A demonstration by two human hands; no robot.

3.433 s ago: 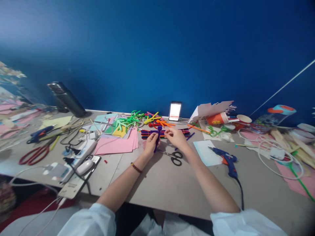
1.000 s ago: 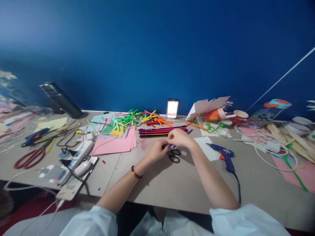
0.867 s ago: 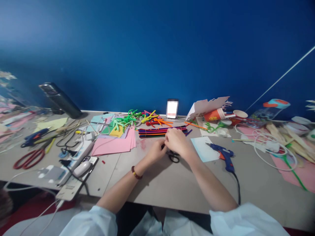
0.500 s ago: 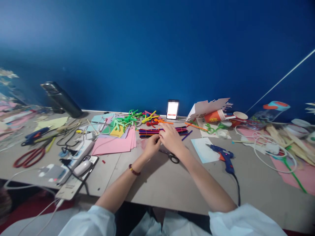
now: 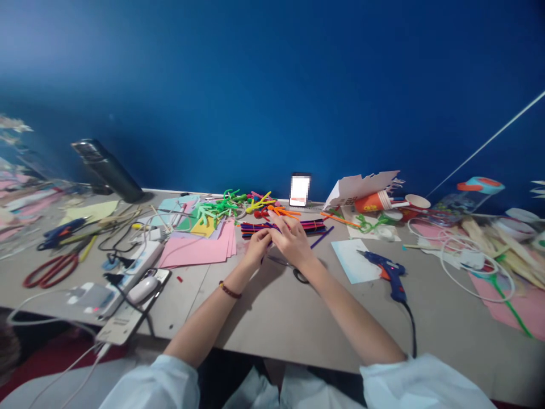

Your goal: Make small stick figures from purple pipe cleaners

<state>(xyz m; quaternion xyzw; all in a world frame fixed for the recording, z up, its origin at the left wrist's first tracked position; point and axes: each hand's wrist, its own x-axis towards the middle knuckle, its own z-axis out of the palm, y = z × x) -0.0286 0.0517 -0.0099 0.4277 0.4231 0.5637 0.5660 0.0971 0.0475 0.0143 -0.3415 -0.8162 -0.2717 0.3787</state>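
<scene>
Pipe cleaners [image 5: 315,225] beneath right grip [image 5: 292,242]

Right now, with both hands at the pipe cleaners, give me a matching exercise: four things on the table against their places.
Things:
1 glue gun
2 red scissors
3 phone
4 pink paper

Places:
A standing by the blue wall
B far left part of the table
C to the right of the right hand
D to the left of the left hand

Pairs: 1-C, 2-B, 3-A, 4-D.
</scene>
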